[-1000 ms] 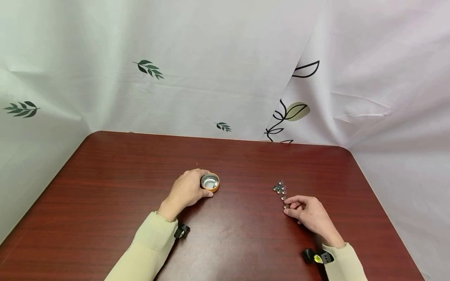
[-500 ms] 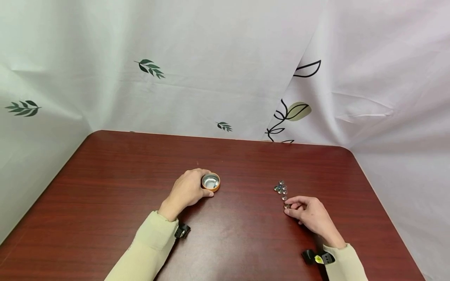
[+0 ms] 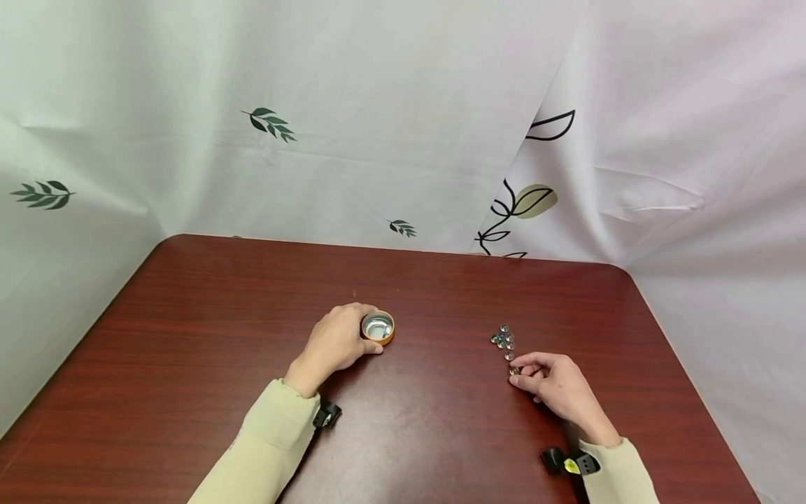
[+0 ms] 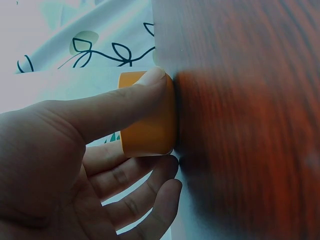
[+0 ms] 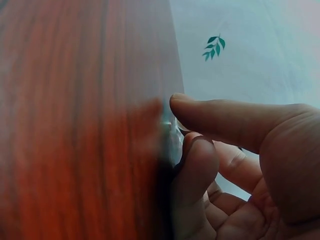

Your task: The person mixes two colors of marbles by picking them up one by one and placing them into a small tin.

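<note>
My left hand (image 3: 336, 339) grips a small round orange tin (image 4: 150, 120) from its left side, thumb on the near wall and fingers around the far side. The tin stands upright on the table, its silvery inside facing up, with a small shiny clear piece (image 3: 387, 331) in it. On the right, my right hand (image 3: 557, 385) pinches a clear glass bead (image 3: 514, 372) between thumb and fingertips, right at the tabletop. Just beyond those fingertips lies another clear bead (image 3: 508, 355). Several more beads (image 3: 502, 339) form a loose cluster farther back, some with dark or greenish tints.
The dark red wooden table (image 3: 434, 420) has rounded far corners. White cloth (image 3: 327, 175) printed with leaves hangs behind it and along both sides. Black wrist cameras sit at both cuffs, the left camera (image 3: 326, 414) and the right camera (image 3: 553, 460), low over the wood.
</note>
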`<state>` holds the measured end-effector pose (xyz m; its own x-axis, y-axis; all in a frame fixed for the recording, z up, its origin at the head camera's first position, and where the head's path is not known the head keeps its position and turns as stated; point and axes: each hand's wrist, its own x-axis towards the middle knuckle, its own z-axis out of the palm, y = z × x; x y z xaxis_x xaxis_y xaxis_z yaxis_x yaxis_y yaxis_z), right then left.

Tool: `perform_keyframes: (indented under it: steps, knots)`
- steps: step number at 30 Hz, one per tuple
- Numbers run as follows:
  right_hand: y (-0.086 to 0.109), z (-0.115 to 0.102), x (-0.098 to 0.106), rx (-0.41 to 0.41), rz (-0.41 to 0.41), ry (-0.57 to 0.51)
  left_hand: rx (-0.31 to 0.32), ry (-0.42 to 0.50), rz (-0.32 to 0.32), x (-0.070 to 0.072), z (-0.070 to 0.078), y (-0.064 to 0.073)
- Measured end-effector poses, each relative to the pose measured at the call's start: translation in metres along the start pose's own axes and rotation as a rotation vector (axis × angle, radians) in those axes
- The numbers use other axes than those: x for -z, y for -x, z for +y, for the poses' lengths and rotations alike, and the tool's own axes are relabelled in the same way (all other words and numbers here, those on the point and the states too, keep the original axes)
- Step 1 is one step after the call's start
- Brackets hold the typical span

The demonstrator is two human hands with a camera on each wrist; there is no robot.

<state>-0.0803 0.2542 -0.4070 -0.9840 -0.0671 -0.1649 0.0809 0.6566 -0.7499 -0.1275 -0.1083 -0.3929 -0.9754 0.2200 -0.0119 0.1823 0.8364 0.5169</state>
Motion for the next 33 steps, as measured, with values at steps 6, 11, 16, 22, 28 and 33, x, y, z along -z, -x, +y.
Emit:
perform_keyframes:
  steps: [6,11,16,22,28,33]
  knots:
    - [0.001,-0.001,0.001,-0.010,0.002,-0.009,0.001,0.001,0.004,0.000,0.000,0.000]
    - [0.002,-0.005,0.002,-0.002,0.006,-0.023,0.000,0.000,0.001,0.000,-0.001,-0.001]
    - [0.003,-0.010,0.004,0.011,0.009,-0.033,0.000,0.002,0.005,0.000,-0.001,-0.001]
    - [0.004,-0.021,0.003,0.031,0.002,-0.038,-0.001,0.002,0.000,-0.001,-0.002,-0.001]
    - [0.001,-0.031,-0.002,0.061,-0.002,-0.043,-0.001,0.011,-0.001,-0.001,-0.002,0.000]
    - [-0.002,-0.036,-0.006,0.082,-0.007,-0.055,-0.003,0.009,0.004,-0.001,-0.003,0.000]
